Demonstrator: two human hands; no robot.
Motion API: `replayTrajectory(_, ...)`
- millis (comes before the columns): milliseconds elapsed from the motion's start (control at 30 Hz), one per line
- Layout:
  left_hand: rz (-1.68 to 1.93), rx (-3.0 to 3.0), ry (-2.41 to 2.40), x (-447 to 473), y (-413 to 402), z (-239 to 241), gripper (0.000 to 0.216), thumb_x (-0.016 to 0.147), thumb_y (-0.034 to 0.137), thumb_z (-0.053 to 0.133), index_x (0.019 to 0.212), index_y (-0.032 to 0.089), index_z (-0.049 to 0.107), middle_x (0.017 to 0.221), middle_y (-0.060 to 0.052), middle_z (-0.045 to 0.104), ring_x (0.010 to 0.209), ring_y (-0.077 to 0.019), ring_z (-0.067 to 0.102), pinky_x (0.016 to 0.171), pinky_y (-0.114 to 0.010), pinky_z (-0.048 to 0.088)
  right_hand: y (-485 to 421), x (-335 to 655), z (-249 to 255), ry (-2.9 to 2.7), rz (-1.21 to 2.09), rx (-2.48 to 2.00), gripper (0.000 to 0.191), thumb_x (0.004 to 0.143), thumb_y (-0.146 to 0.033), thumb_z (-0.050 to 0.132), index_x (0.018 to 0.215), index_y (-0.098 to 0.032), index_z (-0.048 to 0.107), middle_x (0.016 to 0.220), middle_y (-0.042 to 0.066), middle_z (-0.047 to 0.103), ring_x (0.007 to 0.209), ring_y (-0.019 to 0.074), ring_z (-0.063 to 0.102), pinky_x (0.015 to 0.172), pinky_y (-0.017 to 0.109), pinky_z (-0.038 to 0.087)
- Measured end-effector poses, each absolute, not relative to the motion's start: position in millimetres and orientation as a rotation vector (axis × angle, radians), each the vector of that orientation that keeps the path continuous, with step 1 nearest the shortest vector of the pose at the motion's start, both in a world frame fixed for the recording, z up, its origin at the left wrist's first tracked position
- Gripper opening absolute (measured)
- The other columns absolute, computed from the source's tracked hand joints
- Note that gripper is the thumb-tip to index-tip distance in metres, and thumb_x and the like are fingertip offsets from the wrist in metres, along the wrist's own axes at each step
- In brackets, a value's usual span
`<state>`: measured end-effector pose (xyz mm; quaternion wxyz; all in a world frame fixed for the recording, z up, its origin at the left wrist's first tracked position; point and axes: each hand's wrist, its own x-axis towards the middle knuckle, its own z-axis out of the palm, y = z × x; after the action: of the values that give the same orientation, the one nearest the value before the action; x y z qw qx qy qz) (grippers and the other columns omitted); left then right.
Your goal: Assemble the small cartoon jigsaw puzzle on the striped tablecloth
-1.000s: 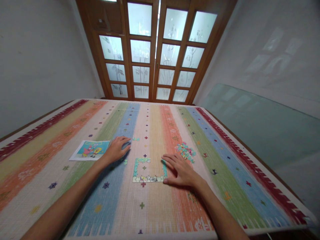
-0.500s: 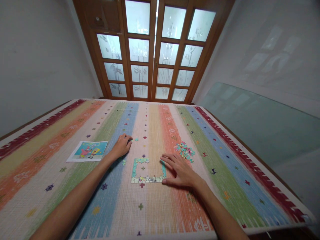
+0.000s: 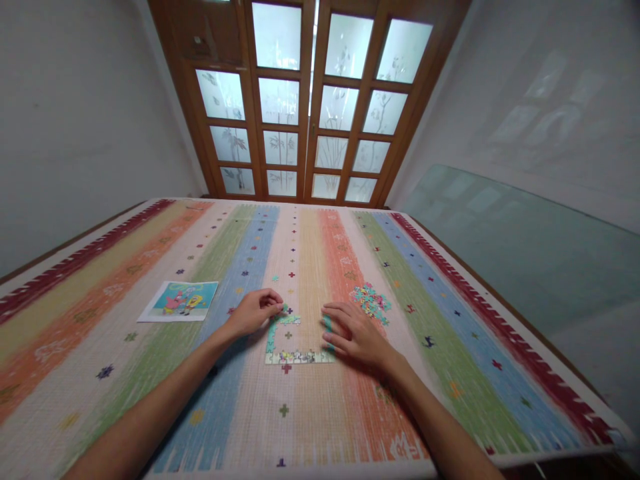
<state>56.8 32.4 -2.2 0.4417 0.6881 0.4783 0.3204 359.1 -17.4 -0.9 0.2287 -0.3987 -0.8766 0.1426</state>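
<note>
Two bare hands [image 3: 359,335], slender fingers [image 3: 341,312], bare wrists [image 3: 395,362], slim forearms [image 3: 163,398] bare to the view's edge

1. A cloth-covered table [image 3: 313,427] is carrying everything, its coloured stripes running from near to far.
2. On the left, a printed picture [image 3: 183,298] is lying flat, showing 2 cartoon figures.
3. Around the middle, a partial puzzle frame [image 3: 293,358] is lying with its right side partly hidden.
4. To its right and slightly farther, a heap of loose pieces [image 3: 371,304] is resting.
5. Beyond the frame, 1 single piece [image 3: 275,278] is lying apart.
</note>
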Motion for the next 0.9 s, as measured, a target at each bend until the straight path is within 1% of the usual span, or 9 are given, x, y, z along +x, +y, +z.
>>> replayTrajectory(100,0.801,1.543,1.082,73.2,20.4,-1.8,0.028,0.076,0.044,0.074,0.081,0.018,0.065,0.072,-0.007,0.071,0.065,-0.0185,0.066,0.066,-0.033,0.053,-12.6,346.8,0.9,-2.345,0.405,-1.061,0.037,0.095,-0.036,0.064,0.13,-0.026,0.064,0.123,0.012,0.07,0.114,0.0286,0.064,0.098,0.048,0.05)
replayTrajectory(200,0.826,1.395,1.022,86.4,11.6,1.6,0.032,0.074,0.045,0.079,0.081,0.017,0.066,0.071,-0.007,0.072,0.063,-0.0177,0.066,0.065,-0.033,0.053,-8.9,333.1,1.9,-2.315,0.409,-1.012,0.032,0.094,-0.035,0.067,0.123,-0.022,0.067,0.111,0.011,0.074,0.103,0.0259,0.067,0.09,0.042,0.053)
replayTrajectory(300,0.852,1.277,0.998,94.8,4.5,5.2,0.035,0.069,0.045,0.084,0.08,0.016,0.067,0.071,-0.007,0.073,0.058,-0.0156,0.063,0.062,-0.031,0.051,-4.9,321.5,1.8,-2.257,0.404,-0.954,0.029,0.093,-0.037,0.07,0.116,-0.019,0.069,0.102,0.011,0.075,0.091,0.0232,0.069,0.082,0.037,0.054)
replayTrajectory(400,0.892,1.255,1.018,99.4,-0.7,5.7,0.035,0.068,0.045,0.084,0.081,0.016,0.068,0.07,-0.006,0.073,0.057,-0.0146,0.061,0.06,-0.03,0.049,-1.1,313.7,1.4,-2.212,0.402,-0.928,0.024,0.093,-0.04,0.07,0.107,-0.02,0.072,0.093,0.009,0.075,0.082,0.0214,0.068,0.078,0.035,0.053)
replayTrajectory(533,0.915,1.266,1.02,101.7,-4.1,3.4,0.035,0.069,0.046,0.083,0.08,0.016,0.067,0.073,-0.007,0.073,0.064,-0.0173,0.065,0.063,-0.03,0.049,2.1,309.2,-1.0,-2.235,0.414,-0.9,0.022,0.094,-0.04,0.067,0.102,-0.02,0.075,0.086,0.008,0.074,0.081,0.0212,0.068,0.076,0.034,0.051)
replayTrajectory(633,0.901,1.38,1.033,98.6,-4.7,3.1,0.03,0.076,0.044,0.076,0.085,0.016,0.069,0.077,-0.008,0.074,0.068,-0.0192,0.067,0.067,-0.032,0.052,3.6,309.7,-4.0,-2.259,0.416,-0.914,0.021,0.095,-0.036,0.066,0.104,-0.02,0.075,0.087,0.008,0.075,0.082,0.0206,0.067,0.076,0.033,0.051)
replayTrajectory(767,0.916,1.826,1.181,84.7,-6.6,3.2,0.019,0.088,0.033,0.062,0.093,0.018,0.072,0.088,-0.007,0.075,0.08,-0.0218,0.069,0.08,-0.037,0.055,6.0,312.4,-7.8,-2.304,0.35,-0.908,0.016,0.092,-0.028,0.07,0.102,-0.018,0.076,0.09,0.009,0.076,0.086,0.0219,0.066,0.079,0.034,0.049)
replayTrajectory(833,0.928,2.059,1.221,75.2,-9.2,1.6,0.018,0.09,0.029,0.058,0.097,0.019,0.071,0.095,-0.007,0.074,0.09,-0.0235,0.068,0.088,-0.041,0.054,7.5,312.6,-10.0,-2.324,0.318,-0.919,0.014,0.091,-0.025,0.07,0.101,-0.018,0.076,0.09,0.008,0.077,0.087,0.0225,0.064,0.079,0.034,0.049)
replayTrajectory(900,0.899,2.224,1.197,66.0,-12.8,-1.5,0.02,0.094,0.03,0.054,0.103,0.02,0.07,0.1,-0.008,0.074,0.098,-0.0248,0.066,0.093,-0.044,0.053,9.2,311.6,-12.6,-2.342,0.286,-0.936,0.011,0.09,-0.023,0.071,0.099,-0.018,0.076,0.09,0.008,0.078,0.086,0.0229,0.063,0.079,0.035,0.048)
